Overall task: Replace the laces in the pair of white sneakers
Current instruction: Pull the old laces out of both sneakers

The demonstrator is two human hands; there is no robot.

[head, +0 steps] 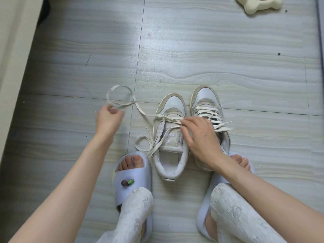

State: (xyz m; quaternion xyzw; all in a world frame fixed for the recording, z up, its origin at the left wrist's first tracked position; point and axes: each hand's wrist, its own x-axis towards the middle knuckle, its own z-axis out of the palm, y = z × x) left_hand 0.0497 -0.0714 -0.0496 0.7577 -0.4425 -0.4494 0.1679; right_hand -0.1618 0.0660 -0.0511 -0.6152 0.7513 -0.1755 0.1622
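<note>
Two white sneakers stand side by side on the floor between my feet. The left sneaker (pixel 171 135) is partly unlaced, its tongue showing. A cream lace (pixel 140 109) runs from its eyelets out to the left and loops in the air. My left hand (pixel 107 118) pinches that loop up and away from the shoe. My right hand (pixel 201 137) rests over the eyelets of the left sneaker, fingertips pinching the crossed lace there. The right sneaker (pixel 206 106) is still laced, and its loose ends (pixel 225 128) lie spread to the right.
My feet wear pale blue slippers, the left slipper (pixel 130 183) and the right slipper (pixel 217 188), close to the sneakers' heels. A cream bone-shaped object (pixel 259 4) lies at the far right. A pale wall or furniture edge (pixel 10 50) borders the grey tiled floor on the left.
</note>
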